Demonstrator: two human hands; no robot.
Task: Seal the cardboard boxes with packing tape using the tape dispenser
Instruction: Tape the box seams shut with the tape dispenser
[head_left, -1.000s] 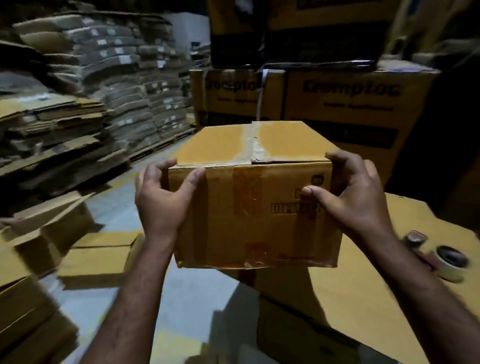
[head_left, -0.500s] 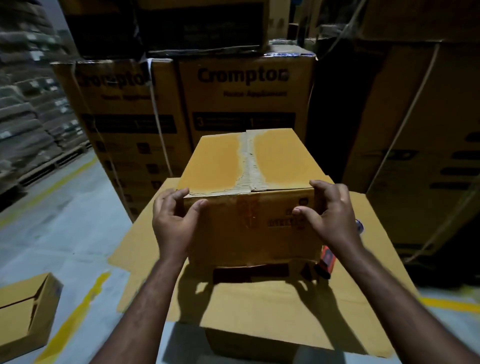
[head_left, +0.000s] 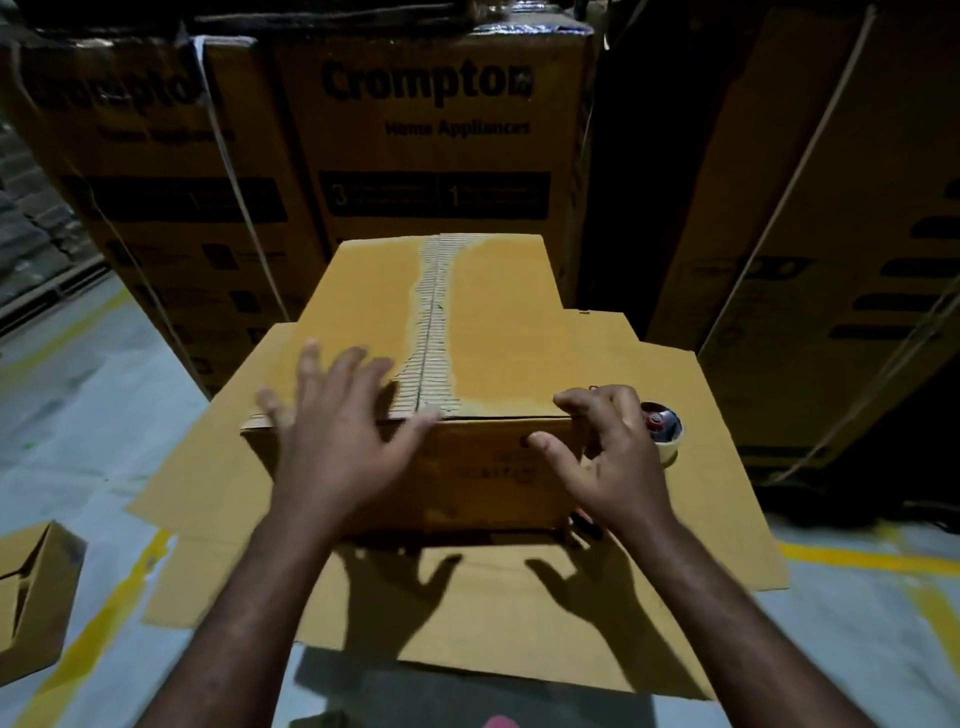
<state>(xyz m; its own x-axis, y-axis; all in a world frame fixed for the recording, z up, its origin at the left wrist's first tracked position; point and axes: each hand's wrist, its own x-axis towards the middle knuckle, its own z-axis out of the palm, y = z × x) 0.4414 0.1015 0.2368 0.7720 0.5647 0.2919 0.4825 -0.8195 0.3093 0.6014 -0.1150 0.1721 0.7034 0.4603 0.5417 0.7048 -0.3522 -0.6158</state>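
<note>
Head camera view, looking down at a closed cardboard box (head_left: 498, 322) that sits squarely on a worktop (head_left: 717, 483) made from a flattened cardboard sheet. Both top flaps are down and meet at a centre seam (head_left: 434, 322) running away from the viewer. The paper skin along that seam is torn off, so a pale ribbed strip shows, and no fresh tape is visible on it.

The left hand (head_left: 337, 431) is spread flat with straight fingers over the near left part of the box top, and it is blurred. The right hand (head_left: 618, 457) is at the near right corner with its fingers loosely bent and apart, closed round nothing. The tape dispenser (head_left: 662, 428), a pale roll with a red part, lies on the worktop just beside the box, right behind the right hand and partly hidden by it.

Large printed Crompton cartons (head_left: 431, 130) stand behind. A small open carton (head_left: 36, 587) sits on the grey floor (head_left: 78, 405) at lower left.

The step appears to be settling the box before taping. To do it well, the left hand should press the flaps level so their edges meet, while the right hand takes the dispenser. The tape probably wants anchoring on an end face and then firm rubbing, since the ribbed strip may grip poorly.
</note>
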